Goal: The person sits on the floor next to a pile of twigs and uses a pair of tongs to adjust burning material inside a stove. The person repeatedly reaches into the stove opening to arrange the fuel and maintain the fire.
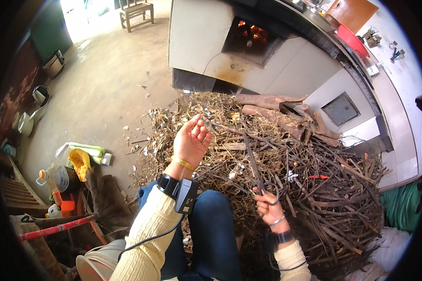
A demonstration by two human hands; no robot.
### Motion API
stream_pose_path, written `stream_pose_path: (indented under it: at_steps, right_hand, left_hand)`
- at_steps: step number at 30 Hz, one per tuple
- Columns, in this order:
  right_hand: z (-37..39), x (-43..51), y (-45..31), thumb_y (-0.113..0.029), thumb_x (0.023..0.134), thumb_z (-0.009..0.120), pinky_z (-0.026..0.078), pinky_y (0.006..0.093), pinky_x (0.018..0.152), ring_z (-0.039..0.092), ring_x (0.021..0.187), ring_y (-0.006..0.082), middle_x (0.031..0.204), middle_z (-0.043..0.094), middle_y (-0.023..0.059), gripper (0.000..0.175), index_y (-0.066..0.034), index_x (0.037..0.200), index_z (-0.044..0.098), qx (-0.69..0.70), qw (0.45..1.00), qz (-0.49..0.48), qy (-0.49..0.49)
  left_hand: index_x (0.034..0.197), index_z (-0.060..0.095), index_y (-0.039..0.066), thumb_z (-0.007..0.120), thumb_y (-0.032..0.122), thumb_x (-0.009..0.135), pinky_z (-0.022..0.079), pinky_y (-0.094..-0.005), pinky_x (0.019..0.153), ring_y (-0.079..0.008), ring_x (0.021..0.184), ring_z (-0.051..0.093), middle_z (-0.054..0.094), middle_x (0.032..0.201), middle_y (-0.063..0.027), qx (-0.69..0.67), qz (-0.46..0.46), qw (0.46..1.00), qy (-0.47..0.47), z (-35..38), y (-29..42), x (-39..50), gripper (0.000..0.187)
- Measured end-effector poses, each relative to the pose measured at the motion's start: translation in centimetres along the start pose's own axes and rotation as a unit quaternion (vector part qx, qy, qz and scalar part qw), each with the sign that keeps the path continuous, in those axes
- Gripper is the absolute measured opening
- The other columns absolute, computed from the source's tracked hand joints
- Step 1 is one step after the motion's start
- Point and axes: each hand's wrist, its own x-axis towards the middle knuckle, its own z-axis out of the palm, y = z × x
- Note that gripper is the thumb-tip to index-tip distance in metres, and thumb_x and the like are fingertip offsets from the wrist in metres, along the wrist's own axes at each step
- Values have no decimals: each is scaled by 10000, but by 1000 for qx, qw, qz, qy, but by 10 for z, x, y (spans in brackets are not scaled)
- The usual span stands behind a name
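Note:
My right hand (269, 207) grips a pair of dark metal fire tongs (253, 161) by the looped handles, low at the right. The tongs point away from me, and their tips meet a thin branch (228, 128) on the brushwood. My left hand (191, 142) is raised at the centre, palm up, its fingers loosely curled and nothing visible in the palm. Close to its fingertips is the branch's near end; whether they touch I cannot tell. Under both hands spreads a heap of twigs and dry straw (228, 168). Flames glow in the stove's firebox opening (251, 38) ahead.
Thick split logs (270, 117) lie against the white-tiled stove (200, 35). At left are a cut pumpkin (80, 163), an oil jug (65, 178) and a red-painted pole (58, 227). A white bucket (86, 265) stands by my left leg. A wooden chair (137, 14) is farther off.

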Motion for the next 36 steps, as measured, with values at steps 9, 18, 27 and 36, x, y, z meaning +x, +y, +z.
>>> stream_pose_path:
  at_steps: [9, 18, 27, 36]
  right_hand:
    - [37, -87, 29, 45, 782, 432, 175, 164, 362, 199, 403, 17, 764, 330, 0, 520, 77, 1296, 366, 283, 955, 6, -86]
    - [30, -75, 43, -6, 826, 446, 192, 170, 388, 219, 435, 24, 772, 321, -4, 482, 44, 1302, 383, 269, 957, 18, -104]
    - [18, -115, 19, -60, 832, 519, 171, 173, 373, 222, 438, 15, 745, 341, -26, 477, -15, 1294, 411, 122, 990, -44, -61]
    - [-17, -102, -71, -135, 851, 555, 213, 166, 365, 275, 459, 9, 691, 378, -63, 350, -50, 1186, 499, 47, 971, -232, 28]
  left_hand:
    - [1164, 531, 49, 528, 150, 902, 521, -286, 716, -105, 703, 585, 617, 800, 15, 6, 11, 1000, -13, -4, -4, 0, 280]
    - [1120, 548, 75, 563, 161, 892, 508, -283, 709, -102, 716, 565, 594, 815, 31, 17, 22, 1000, 3, -6, -3, -3, 244]
    - [1192, 524, 45, 543, 130, 889, 508, -298, 747, -112, 734, 576, 611, 823, 21, -10, -7, 998, -57, -15, -9, 3, 315]
    - [1147, 562, 75, 519, 144, 901, 519, -304, 757, -114, 736, 604, 650, 847, 22, 21, -14, 998, -54, -17, -15, 6, 259]
